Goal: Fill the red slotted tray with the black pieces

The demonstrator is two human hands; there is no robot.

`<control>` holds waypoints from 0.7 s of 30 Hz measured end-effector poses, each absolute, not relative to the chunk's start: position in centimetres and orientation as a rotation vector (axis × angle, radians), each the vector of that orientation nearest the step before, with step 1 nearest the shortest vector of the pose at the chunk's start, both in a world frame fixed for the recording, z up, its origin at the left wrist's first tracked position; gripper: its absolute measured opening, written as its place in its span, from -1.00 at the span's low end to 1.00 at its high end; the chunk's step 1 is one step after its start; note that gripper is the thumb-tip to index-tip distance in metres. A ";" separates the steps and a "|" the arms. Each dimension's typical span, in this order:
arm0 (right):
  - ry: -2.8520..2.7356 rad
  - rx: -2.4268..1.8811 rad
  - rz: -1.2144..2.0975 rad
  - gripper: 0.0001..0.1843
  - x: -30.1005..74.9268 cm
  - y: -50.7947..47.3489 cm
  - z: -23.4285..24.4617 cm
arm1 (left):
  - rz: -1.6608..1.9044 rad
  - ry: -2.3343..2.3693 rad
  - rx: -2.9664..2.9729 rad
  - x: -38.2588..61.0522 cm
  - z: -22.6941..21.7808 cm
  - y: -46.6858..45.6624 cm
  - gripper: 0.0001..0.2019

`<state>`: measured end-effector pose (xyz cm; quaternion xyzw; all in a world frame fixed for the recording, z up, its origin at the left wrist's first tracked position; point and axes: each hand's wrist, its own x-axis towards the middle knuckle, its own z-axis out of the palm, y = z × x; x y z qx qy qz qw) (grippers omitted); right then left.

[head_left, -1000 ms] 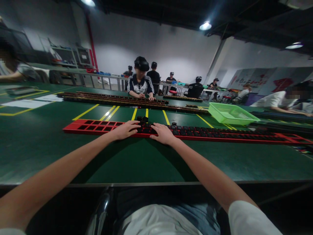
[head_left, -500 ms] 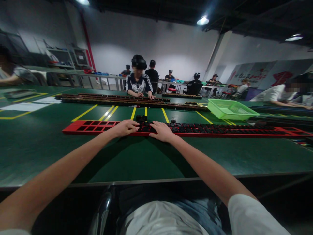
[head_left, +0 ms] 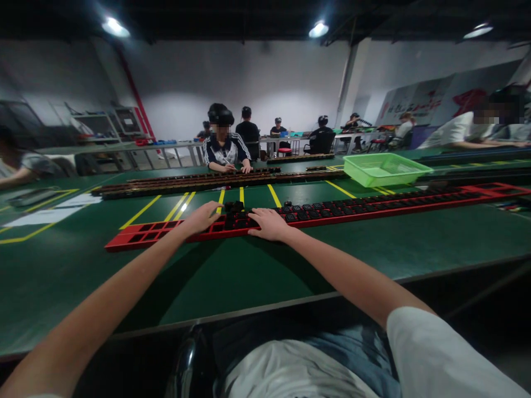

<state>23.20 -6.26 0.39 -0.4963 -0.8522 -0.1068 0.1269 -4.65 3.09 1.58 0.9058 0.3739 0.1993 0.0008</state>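
Observation:
A long red tray lies across the table in front of me, with two rows of square pockets. Black square pieces fill most of its middle and right part, while several pockets at the left end hold none. My left hand is over the tray at the edge of the filled part, fingers stretched and apart, close to a small cluster of loose black pieces. Flat on the tray, just right of that cluster, rests my right hand with fingers spread on the black pieces. What lies under its palm is hidden.
Behind the tray sits a light green plastic basket. Long dark strips lie across the table farther back, with a person working behind them. White papers and yellow tape lines mark the green tabletop.
My view has tilted, so the tray now slants up to the right. My left hand has drawn slightly left, away from the black pieces. My right hand stays on the tray.

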 end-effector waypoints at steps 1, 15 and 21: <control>-2.477 -1.444 -0.317 -0.25 23.2 -6.2 0.3 | 0.639 1.205 2.828 -4.5 1.7 4.1 -0.48; -2.478 -1.447 -0.291 -0.27 23.3 -6.3 0.3 | 0.493 1.294 2.766 -0.3 1.5 9.5 -0.56; -2.482 -1.461 -0.267 -0.26 23.2 -6.3 0.6 | 0.908 1.422 2.276 -4.0 1.8 6.7 -0.58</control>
